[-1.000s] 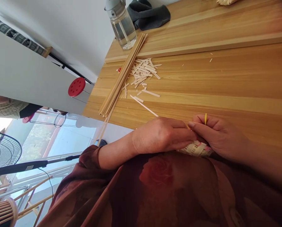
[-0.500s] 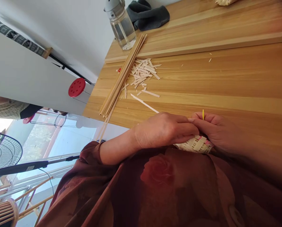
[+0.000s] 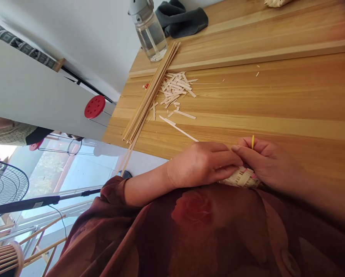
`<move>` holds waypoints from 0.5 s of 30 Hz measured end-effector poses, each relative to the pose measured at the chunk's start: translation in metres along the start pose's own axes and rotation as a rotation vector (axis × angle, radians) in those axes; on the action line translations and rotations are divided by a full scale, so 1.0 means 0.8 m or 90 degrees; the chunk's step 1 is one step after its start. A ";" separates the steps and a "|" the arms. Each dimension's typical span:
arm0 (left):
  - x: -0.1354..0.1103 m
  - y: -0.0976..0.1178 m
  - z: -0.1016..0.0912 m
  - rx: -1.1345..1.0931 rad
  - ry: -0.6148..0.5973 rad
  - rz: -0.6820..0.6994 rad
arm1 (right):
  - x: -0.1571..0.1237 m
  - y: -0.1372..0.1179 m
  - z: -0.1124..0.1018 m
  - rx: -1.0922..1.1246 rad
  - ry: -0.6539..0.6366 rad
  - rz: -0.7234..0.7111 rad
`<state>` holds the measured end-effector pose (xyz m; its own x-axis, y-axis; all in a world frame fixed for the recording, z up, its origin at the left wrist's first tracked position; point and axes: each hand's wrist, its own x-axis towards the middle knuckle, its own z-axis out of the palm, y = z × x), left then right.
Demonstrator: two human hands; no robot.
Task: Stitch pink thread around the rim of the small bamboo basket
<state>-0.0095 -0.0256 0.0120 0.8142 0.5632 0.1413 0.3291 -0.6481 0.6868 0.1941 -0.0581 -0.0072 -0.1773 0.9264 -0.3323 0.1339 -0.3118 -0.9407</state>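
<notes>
My left hand is closed, its fingertips pressed together at the top edge of a small woven bamboo piece with pink marks. From under that hand a pale bamboo strip runs out to the left over the table. My right hand is curled around the right side of the weave, its thumb touching or nearly touching the left fingertips. A thin yellow stick pokes up between the right fingers; its lower end is hidden. The fingers cover much of the weave, which is held close against my shirt.
On the wooden table lie a bundle of long bamboo strips and a heap of short offcuts. Behind them are a water bottle and a dark cloth. A red stool and a fan are on the left.
Both hands have shifted slightly, the fingertips and the yellow stick a little to the right. The fingers stay at the woven piece.
</notes>
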 end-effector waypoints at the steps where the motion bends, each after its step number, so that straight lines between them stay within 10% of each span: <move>1: -0.001 -0.001 0.000 -0.045 0.011 -0.013 | -0.001 0.001 0.001 0.008 -0.006 0.005; 15: -0.006 0.007 -0.007 -0.267 0.067 -0.178 | -0.021 -0.004 0.008 0.046 0.000 -0.063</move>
<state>-0.0144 -0.0295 0.0192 0.6627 0.7483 -0.0316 0.2887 -0.2164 0.9326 0.1904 -0.0740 0.0010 -0.1856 0.9536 -0.2368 0.0453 -0.2325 -0.9715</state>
